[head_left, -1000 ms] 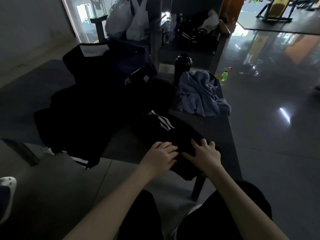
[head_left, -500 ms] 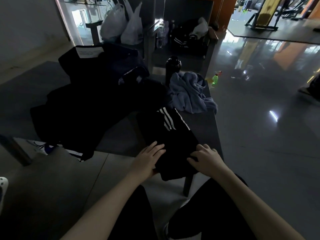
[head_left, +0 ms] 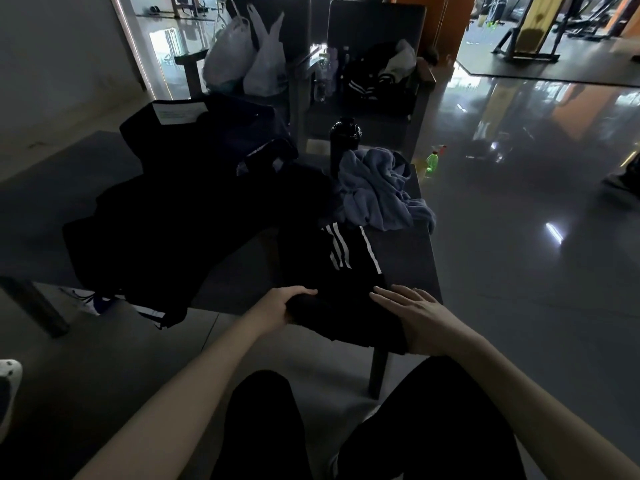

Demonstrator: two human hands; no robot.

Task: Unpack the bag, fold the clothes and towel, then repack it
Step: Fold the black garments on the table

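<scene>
Under left hand [head_left: 281,304], right hand [head_left: 417,317]: garment [head_left: 334,275]

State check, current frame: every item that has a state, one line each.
striped garment: partly folded, at near edge of table
left hand: grips the garment's near left edge
right hand: flat on the garment
towel: crumpled, not folded
black bottle: upright, lid on
dark clothes pile: unfolded, hanging over the table's edge
bag: too dark to tell open or closed
green bottle: upright
</scene>
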